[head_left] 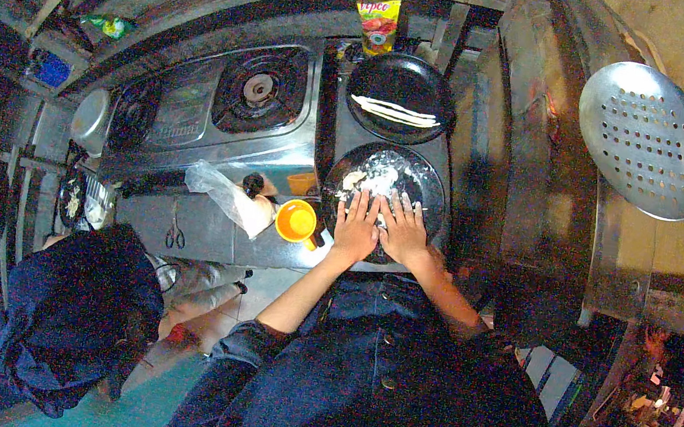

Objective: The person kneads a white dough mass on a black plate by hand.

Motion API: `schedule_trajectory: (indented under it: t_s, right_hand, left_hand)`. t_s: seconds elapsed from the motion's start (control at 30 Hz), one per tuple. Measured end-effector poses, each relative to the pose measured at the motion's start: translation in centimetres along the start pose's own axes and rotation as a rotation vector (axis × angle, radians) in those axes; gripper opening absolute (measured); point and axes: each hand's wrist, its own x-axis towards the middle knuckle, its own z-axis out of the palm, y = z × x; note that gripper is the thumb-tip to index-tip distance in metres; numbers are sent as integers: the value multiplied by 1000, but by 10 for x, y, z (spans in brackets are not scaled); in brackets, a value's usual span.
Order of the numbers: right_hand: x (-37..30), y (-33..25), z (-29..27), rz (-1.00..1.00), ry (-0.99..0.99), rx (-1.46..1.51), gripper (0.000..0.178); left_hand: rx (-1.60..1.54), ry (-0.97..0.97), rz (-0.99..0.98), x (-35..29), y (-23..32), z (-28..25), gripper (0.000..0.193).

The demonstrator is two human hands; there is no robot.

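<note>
Side by side, my left hand (355, 231) and my right hand (403, 234) lie flat with fingers stretched out over a round black plate (435, 190). White flour (385, 170) and small pale crumbs of dough are scattered on the plate ahead of my fingertips. Whatever lies beneath my palms is hidden. Just beyond, a second round black plate (405, 78) bears long, thin white dough strips (395, 114). An orange-yellow mug (295, 221) stands left of my left hand. Next to it is a clear plastic bag (226, 197) with pale contents.
A steel gas stove (260, 90) extends to the left. Scissors (175, 229) lie on the counter's left part. A person in dark clothing (79, 312) is at lower left. A large perforated skimmer (650, 139) hangs at right; a yellow packet (377, 26) stands at the back.
</note>
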Motion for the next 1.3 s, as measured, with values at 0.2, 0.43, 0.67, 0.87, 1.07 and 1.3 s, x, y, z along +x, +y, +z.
schedule_trajectory:
  t_s: [0.2,0.43,0.67,0.87,1.07,1.3]
  right_hand:
    - [-14,-4,-26,36,-93,45,70]
    - [-22,7,-32,113,-178,65,72]
    - [3,9,-20,147,-195,57,71]
    - [-24,-2,-45,183,-309,47,72]
    - [3,10,-14,187,-190,29,72]
    - [-7,9,-18,164,-181,53,77]
  left_hand:
    - [-72,-21,-19,-19,5,-4,66]
    - [-44,-59,127,-28,12,-1,62]
    - [-52,-11,82,4,5,3,63]
    - [-52,-106,58,-32,20,0,61]
    - [-81,-7,7,-1,14,12,60]
    - [-62,-81,29,-11,13,3,60]
